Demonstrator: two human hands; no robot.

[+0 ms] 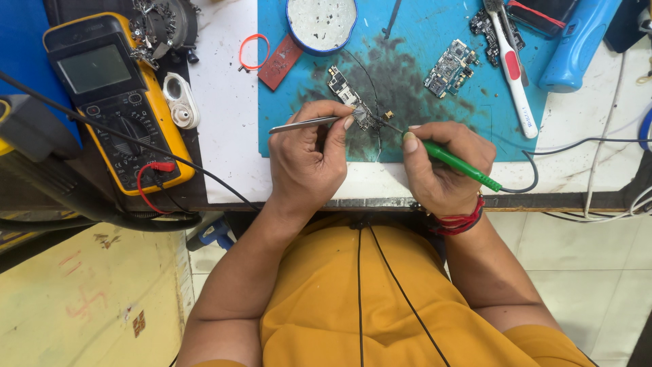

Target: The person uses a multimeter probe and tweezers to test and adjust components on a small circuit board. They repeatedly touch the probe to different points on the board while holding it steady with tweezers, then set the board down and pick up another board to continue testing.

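Blue mat point(435, 41) covered the desk point(227, 136). Circuit board point(350, 98) lay mid-mat, long axis diagonal, just beyond both hands. Left hand point(309, 160) pinched tweezers point(302, 124); right hand point(445, 166) clamped green soldering iron point(458, 163), tip nearer the board's lower end.

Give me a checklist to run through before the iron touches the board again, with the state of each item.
1. Iron gripped in right hand: ok, held like a pen, tip toward the board.
2. Tweezers gripped in left hand: ok, tips at the board.
3. Board flat on the blue mat: ok, though nothing clamps it; only the tweezers steady it.
4. Iron tip on the right joint: cannot tell, too small to see.
5. Iron cord free of snags: ok, it loops clear to the right.
6. Spare boards and toothbrush out of the way: ok, well apart from the hands.
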